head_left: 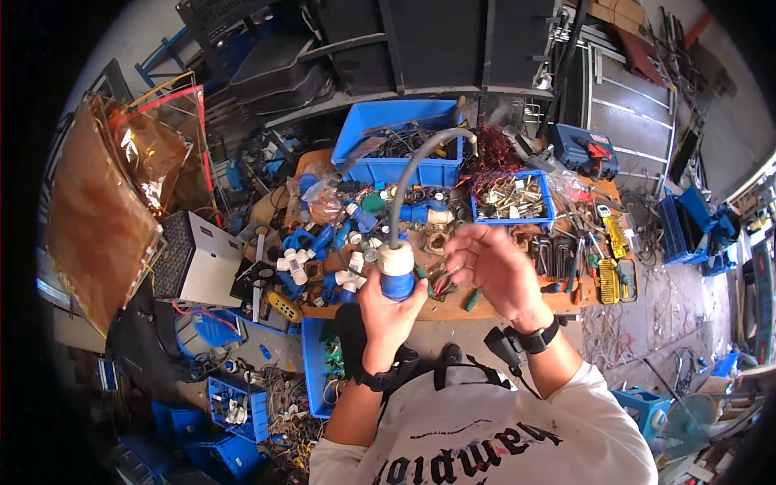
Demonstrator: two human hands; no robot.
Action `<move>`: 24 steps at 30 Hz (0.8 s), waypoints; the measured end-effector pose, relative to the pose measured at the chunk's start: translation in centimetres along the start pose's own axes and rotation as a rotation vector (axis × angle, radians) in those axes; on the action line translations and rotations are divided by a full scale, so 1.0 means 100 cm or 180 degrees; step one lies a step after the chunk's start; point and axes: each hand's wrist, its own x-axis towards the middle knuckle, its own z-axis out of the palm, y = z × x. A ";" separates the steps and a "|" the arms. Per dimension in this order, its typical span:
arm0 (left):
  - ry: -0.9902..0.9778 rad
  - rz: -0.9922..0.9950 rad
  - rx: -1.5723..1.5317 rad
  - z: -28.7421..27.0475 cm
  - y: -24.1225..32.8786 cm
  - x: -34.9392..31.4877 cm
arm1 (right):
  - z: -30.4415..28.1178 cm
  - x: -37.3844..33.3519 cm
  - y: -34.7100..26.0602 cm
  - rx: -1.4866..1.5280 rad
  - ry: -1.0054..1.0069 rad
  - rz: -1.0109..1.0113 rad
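My left hand point(390, 311) is closed around the blue body of an industrial plug point(397, 273), held upright in front of me at the table's near edge. The plug has a cream-white collar, and a thick grey cable point(403, 179) rises out of it and arches over to the right. To the right of the plug my right hand point(495, 271) is raised above the table with its fingers spread and slightly blurred, holding nothing. White and blue pipe-like fittings point(295, 265) lie just left of the plug.
The wooden table point(453, 307) is crowded with tools and parts. Behind stand a large blue crate point(388, 172) of dark pieces and a smaller blue bin point(515, 217) of metal parts. Hex keys point(554, 257) and yellow cases point(608, 280) lie at right. More blue bins point(236, 410) stand on the floor.
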 end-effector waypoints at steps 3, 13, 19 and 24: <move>0.0157 0.0379 0.0531 0.007 0.012 -0.003 | 0.008 -0.003 0.017 -0.2159 0.0483 -0.0415; 0.0137 0.1074 0.1490 0.021 0.000 -0.019 | 0.012 -0.003 0.027 -0.4363 0.0441 -0.1095; -0.0400 0.0671 0.1160 0.014 0.009 -0.017 | 0.011 -0.001 0.018 -0.4290 0.0225 -0.0766; -0.1660 0.0263 0.0038 -0.002 0.017 -0.007 | 0.004 0.004 -0.006 -0.3760 -0.0980 -0.0933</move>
